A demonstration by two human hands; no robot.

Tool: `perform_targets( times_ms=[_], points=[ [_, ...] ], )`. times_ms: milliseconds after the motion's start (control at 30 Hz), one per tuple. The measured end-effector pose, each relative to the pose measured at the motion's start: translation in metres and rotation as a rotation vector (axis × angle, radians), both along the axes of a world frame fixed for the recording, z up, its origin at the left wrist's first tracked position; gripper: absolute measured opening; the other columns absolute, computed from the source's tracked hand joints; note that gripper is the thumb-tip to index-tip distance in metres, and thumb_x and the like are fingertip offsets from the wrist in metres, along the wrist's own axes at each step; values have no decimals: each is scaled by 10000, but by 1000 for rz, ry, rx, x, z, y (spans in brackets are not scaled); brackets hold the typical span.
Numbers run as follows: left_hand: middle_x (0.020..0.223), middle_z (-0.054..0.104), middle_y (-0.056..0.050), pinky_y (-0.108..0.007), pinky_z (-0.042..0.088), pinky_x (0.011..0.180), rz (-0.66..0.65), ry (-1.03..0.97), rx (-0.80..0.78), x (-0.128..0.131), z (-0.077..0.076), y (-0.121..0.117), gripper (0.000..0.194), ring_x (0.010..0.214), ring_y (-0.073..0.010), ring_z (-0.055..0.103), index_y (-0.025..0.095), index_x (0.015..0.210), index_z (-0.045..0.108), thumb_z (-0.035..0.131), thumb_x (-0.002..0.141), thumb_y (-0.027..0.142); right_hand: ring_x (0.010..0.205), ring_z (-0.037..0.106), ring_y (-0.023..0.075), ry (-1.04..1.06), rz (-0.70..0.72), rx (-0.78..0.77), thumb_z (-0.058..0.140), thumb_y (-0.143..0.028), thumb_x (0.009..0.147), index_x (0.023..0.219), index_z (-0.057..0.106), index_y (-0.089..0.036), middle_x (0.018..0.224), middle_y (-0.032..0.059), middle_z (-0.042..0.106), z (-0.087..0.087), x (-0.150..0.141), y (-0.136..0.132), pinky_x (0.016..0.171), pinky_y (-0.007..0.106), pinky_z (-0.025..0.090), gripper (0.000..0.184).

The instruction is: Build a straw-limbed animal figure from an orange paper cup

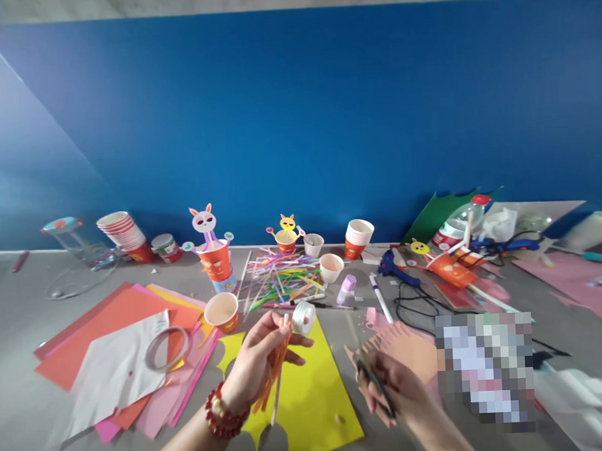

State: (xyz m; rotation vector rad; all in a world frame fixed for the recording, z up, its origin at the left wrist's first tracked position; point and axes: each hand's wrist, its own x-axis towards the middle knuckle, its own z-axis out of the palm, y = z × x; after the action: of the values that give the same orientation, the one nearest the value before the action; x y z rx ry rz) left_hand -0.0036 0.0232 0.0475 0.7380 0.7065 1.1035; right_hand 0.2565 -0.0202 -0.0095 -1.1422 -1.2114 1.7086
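My left hand (259,353) pinches a bundle of orange paper strips (277,373), and a white stick (275,403) hangs down among them. Right at its fingertips is a roll of white tape (304,317); whether the fingers touch it I cannot tell. My right hand (387,381) is closed around a pair of scissors (375,376), its blades blurred and pointing away from me. Beneath the left hand lies a yellow sheet (318,391) with curved cut-outs. Beyond the right hand is peach-coloured paper (411,353) with a fringed edge.
Left lie stacked coloured papers (120,313) with a tape ring (167,349). Straws and sticks (283,276) spread behind. A paper cup (221,312), a decorated cup figure (215,259), a glue stick (347,290) and a blue glue gun (399,270) with its black cord stand or lie around.
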Motion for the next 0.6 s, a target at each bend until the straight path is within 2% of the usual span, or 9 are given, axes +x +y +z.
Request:
perform_targets(
  times_ms=[67,233,367,600],
  points=[
    [884,687,-33,-301,592,660,12,-28,13,2,-1,0,148,877,-258,752,186,845,547,673,891,247,350,354,30,62,105,-29,730,-711,713,801,464,-209,550,-45,578,1,-21,-15,351,160,280,575],
    [885,718,-37,-339,565,810,24,-86,28,6,-1,-1,129,870,-231,746,191,833,565,673,890,232,342,338,13,130,119,-17,659,-745,762,822,433,-209,565,-48,593,2,-62,-35,355,148,275,584],
    [823,717,-28,-380,539,886,11,-120,22,10,-2,-4,109,856,-227,740,191,830,583,660,895,231,345,350,21,119,86,29,641,-748,776,813,420,-217,568,-48,600,3,-72,-33,353,151,273,576],
    [906,726,-44,-421,510,944,20,-196,26,15,-6,-7,93,877,-224,724,184,860,588,663,891,228,333,352,16,183,48,47,671,-746,750,774,421,-211,541,-43,592,-2,-80,-25,337,139,276,591]
  ],
)
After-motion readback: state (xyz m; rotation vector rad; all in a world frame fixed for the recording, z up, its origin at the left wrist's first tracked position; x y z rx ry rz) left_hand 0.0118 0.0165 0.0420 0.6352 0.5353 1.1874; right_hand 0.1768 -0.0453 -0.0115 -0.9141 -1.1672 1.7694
